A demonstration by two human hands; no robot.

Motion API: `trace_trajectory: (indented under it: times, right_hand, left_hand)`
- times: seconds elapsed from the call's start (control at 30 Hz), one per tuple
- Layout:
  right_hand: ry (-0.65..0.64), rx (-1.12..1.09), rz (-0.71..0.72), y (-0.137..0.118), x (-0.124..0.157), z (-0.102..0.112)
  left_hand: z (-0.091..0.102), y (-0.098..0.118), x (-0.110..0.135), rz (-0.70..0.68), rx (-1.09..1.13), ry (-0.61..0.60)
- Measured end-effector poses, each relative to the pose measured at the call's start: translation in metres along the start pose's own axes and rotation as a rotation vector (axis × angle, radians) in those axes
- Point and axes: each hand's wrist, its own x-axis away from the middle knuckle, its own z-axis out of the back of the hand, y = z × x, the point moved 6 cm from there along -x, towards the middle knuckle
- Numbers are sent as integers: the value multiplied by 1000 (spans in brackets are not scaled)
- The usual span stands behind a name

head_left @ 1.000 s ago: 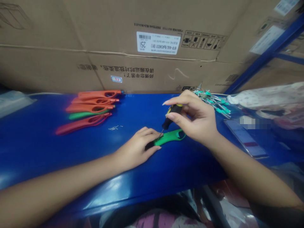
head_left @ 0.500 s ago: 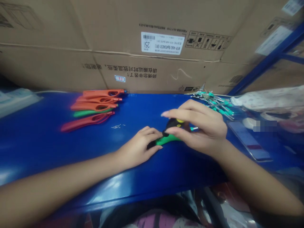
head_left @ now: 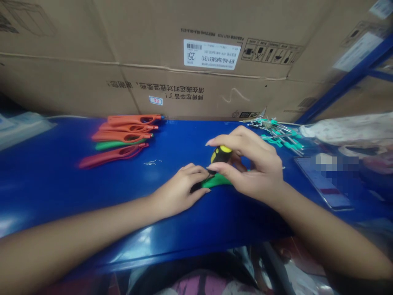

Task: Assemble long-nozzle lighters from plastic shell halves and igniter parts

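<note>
Under my left hand [head_left: 188,187], a green utility lighter [head_left: 218,180] lies on the blue table, its end pinned between my thumb and fingers. My right hand [head_left: 259,164] is over the other end of the lighter, fingers and thumb curled round the black and yellow handle of a screwdriver [head_left: 221,155]. The handle is upright-ish, and its lower end meets the lighter or sits just above it; the tip is hidden. Several tiny silvery screws [head_left: 151,163] are scattered to the left of my left hand.
Several orange, red and green lighters [head_left: 127,135] lie in a row at the back left. A heap of teal-ended metal rods [head_left: 281,133] is at the back right, with a phone [head_left: 324,184] nearer me. A large cardboard box [head_left: 153,49] stands behind the table.
My right hand has turned and shifted slightly left, so more of the yellow-topped screwdriver handle shows. My left hand and the green lighter have stayed in place.
</note>
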Motion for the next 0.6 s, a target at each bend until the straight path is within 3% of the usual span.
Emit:
trace_trajectory:
  times: [0.07,0.17,0.23,0.4,0.6]
  right_hand:
    - [-19,-74,-54,6,1,-1]
    - [-167,-315,-167,13,2,-8]
    - [-218,-404,-162,12,1,-9]
    - [-111,-321,-60,10,-1,-7]
    - [-142,-291,-79,15,0,-14]
  left_hand:
    - [0,0,0,0,3,2]
    - [1,-1,1,13,-12,4]
    - [1,-3,1,23,-23,7]
    - [1,-6,0,24,-16,21]
    - [3,-6,0,46,-9,29]
